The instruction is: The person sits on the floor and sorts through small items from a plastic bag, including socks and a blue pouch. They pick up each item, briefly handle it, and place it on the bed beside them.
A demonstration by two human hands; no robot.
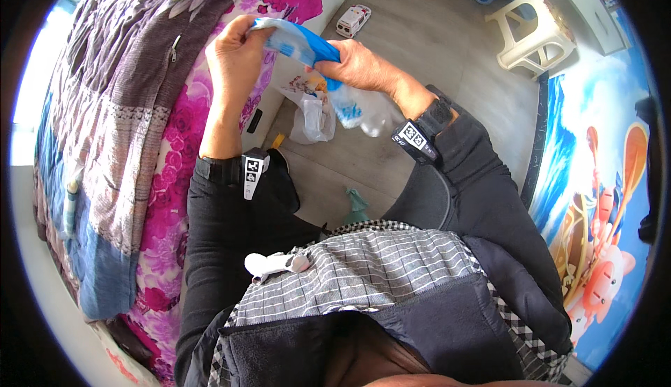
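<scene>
Stretched between my two hands is a thin blue-and-white plastic bag (pixel 295 38), twisted into a band. My left hand (pixel 236 49) pinches one end of it beside the bed's edge. Farther right, my right hand (pixel 361 67) grips it in a closed fist, and the loose, partly see-through rest of it hangs below that fist. On the floor under the hands lies a whitish plastic bag (pixel 313 122) with coloured printing or contents behind it. A small white object (pixel 275 265) of unclear kind rests on the checked apron (pixel 367 269) over my lap.
A bed with a floral sheet (pixel 173 177) and quilt (pixel 120 62) runs along the left. A toy ambulance (pixel 353 21) stands on the floor (pixel 430 35) ahead. A cream plastic stool (pixel 534 35) is at upper right. Green crumpled material (pixel 357 203) lies near my feet.
</scene>
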